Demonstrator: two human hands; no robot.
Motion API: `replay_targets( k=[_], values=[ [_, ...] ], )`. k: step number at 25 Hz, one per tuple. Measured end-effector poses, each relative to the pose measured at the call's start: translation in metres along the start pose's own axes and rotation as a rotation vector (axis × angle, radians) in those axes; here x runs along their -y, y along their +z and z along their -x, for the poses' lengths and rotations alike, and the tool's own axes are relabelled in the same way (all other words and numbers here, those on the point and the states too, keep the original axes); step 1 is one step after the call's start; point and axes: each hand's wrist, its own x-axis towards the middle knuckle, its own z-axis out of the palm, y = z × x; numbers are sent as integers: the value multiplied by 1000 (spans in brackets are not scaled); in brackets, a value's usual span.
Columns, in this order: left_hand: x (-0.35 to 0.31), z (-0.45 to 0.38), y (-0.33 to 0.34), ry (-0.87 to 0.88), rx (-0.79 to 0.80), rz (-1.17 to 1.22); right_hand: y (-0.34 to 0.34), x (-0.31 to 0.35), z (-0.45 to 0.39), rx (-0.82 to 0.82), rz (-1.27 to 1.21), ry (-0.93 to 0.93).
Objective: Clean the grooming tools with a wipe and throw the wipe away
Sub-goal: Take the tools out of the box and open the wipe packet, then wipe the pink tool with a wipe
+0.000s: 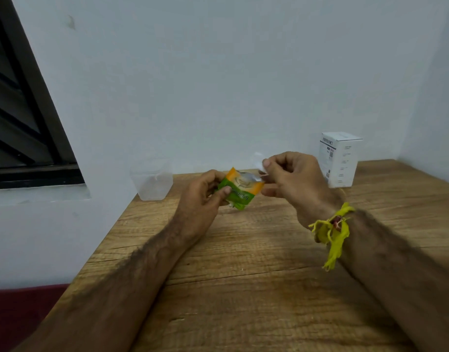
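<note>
While held, green-orange sachet (pixel 240 190), torn open.

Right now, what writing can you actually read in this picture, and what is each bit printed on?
White box, top heading: bold dark letters, too blurred to read.
White box, small print and code squares: too small to read.
Green and orange sachet in the left hand: white lettering, blurred, unreadable.
Nothing else carries text.
</note>
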Motion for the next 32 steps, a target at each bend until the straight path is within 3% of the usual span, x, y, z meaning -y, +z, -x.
replay_targets(
  k=[4,9,17,22,28,32],
  values=[
    [8,-1,-1,-75,-58,75,-6,4,-7,-13,-363,154],
    [6,-1,0,-115,-110,130,-5,3,-7,15,-470,181],
    [-5,2,1,-8,-184,166,-8,-8,-12,-190,-294,17],
    [-2,1,1,-85,-154,95,1,-18,-10,-199,-205,-45],
    [-6,0,-19,-217,-391,21,-1,-21,-10,-226,-90,-134],
    [-14,14,-18,-359,-400,-11,3,-19,-2,-232,2,-184]
  ],
)
